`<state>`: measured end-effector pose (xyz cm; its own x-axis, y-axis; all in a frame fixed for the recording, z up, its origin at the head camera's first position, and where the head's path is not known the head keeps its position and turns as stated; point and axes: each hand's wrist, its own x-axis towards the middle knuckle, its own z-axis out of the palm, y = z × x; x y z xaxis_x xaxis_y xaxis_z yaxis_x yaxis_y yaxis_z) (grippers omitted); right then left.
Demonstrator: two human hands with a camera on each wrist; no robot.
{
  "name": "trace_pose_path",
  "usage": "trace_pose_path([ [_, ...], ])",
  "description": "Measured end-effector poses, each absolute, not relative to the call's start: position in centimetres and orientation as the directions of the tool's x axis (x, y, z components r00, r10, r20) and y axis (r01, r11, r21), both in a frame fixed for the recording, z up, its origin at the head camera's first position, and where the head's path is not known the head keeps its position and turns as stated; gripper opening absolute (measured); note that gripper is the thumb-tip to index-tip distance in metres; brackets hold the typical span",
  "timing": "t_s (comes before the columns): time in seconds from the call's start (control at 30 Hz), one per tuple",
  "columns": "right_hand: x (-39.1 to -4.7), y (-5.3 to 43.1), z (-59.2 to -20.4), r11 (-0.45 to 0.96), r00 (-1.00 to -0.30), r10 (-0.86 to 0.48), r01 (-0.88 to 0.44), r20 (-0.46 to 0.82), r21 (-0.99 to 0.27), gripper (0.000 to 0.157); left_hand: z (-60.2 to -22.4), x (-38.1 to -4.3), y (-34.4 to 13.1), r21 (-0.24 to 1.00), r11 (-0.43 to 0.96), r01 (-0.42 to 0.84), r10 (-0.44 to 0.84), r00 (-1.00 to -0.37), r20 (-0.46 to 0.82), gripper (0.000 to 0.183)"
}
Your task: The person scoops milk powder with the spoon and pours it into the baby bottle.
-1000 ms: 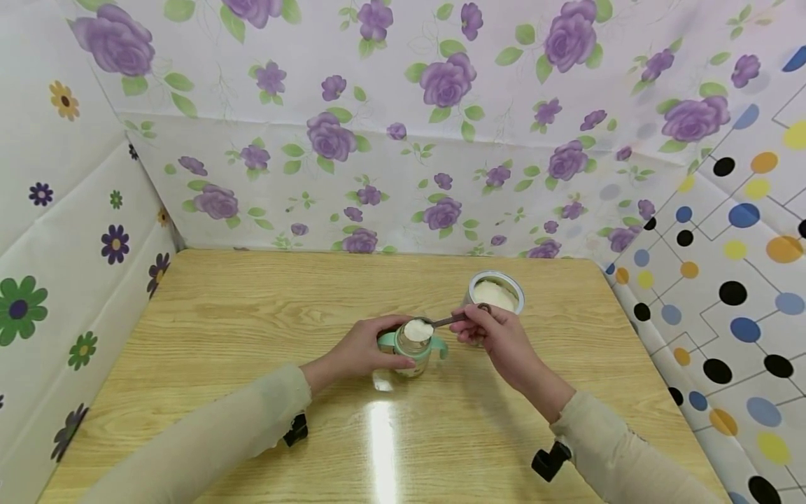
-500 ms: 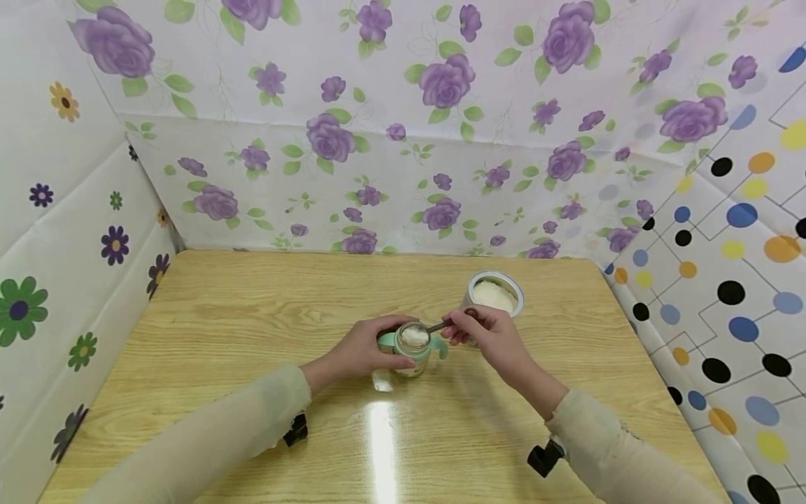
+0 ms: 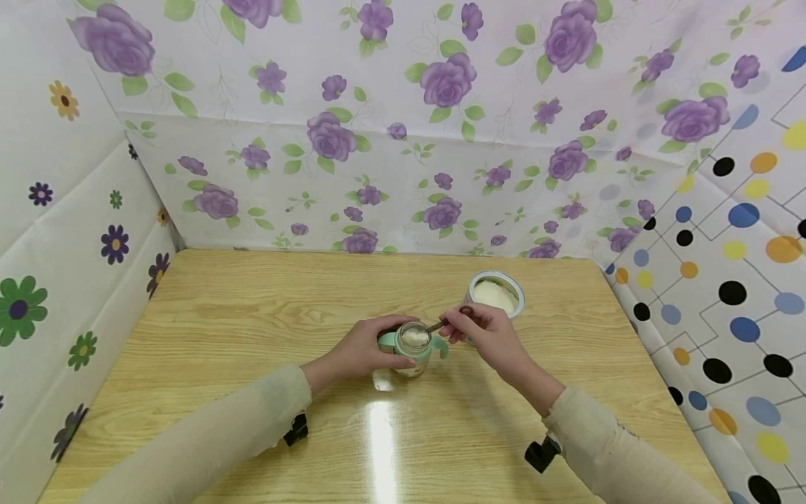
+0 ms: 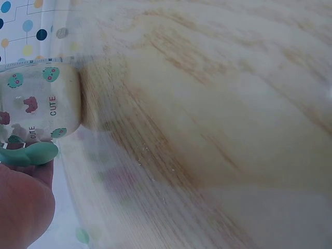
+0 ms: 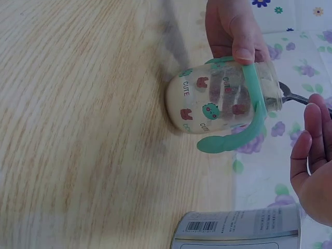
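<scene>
A clear baby bottle (image 5: pixel 212 101) printed with small cartoon figures and "CUTE" stands upright on the table, with pale powder inside. It has green side handles (image 5: pixel 228 141) and an uncapped mouth. My left hand (image 3: pixel 371 348) grips the bottle around its left side. In my right hand (image 3: pixel 488 339) a dark metal spoon (image 3: pixel 437 326) is pinched by the handle, its bowl end in the bottle's mouth with some white powder. Just behind the right hand stands an open tin (image 3: pixel 521 294) of cream-coloured powder; the hand partly hides it in the head view.
The wood-grain table (image 3: pixel 264 294) is bounded by a floral cloth (image 3: pixel 390 189) at the back and patterned cloths at both sides. A few white specks (image 4: pixel 146 150) lie on the tabletop near the bottle.
My right hand has moved slightly left and the spoon has tipped into the bottle's mouth. The white heap there has sunk lower. The left hand and bottle have stayed in place.
</scene>
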<state>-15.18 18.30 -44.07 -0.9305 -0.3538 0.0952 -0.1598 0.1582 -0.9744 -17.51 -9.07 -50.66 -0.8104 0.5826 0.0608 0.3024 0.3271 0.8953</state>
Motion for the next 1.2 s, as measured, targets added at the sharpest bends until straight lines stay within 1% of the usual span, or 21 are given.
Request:
trace_pose_path([
  [0.3, -15.3, 17.7, -44.2, 0.22, -0.916, -0.375, -0.234, 0.139, -0.947, 0.021, -50.7, -17.4, -9.1, 0.899, 0.32, 0.3, 0.583, -0.81, 0.062, 0.072],
  [0.53, -15.2, 17.6, -44.7, 0.267, -0.92, -0.359, -0.264, 0.159, -0.927, 0.021, -50.7, -17.4, -9.1, 0.897, 0.327, 0.298, 0.583, -0.811, 0.057, 0.072],
  [0.9, -14.9, 17.6, -45.0, 0.371, -0.89, -0.382, -0.393, 0.247, -0.842, 0.017, -50.6, -17.3, -9.1, 0.901, 0.311, 0.303, 0.585, -0.808, 0.07, 0.07],
  [1.03, -14.7, 17.7, -45.1, 0.383, -0.879, -0.395, -0.421, 0.266, -0.822, 0.02, -50.6, -17.4, -9.0, 0.9, 0.308, 0.308, 0.585, -0.807, 0.076, 0.069],
  [1.2, -14.7, 18.1, -45.0, 0.379, -0.871, -0.41, -0.433, 0.271, -0.818, 0.02, -50.6, -17.4, -9.0, 0.899, 0.313, 0.306, 0.58, -0.811, 0.074, 0.07],
])
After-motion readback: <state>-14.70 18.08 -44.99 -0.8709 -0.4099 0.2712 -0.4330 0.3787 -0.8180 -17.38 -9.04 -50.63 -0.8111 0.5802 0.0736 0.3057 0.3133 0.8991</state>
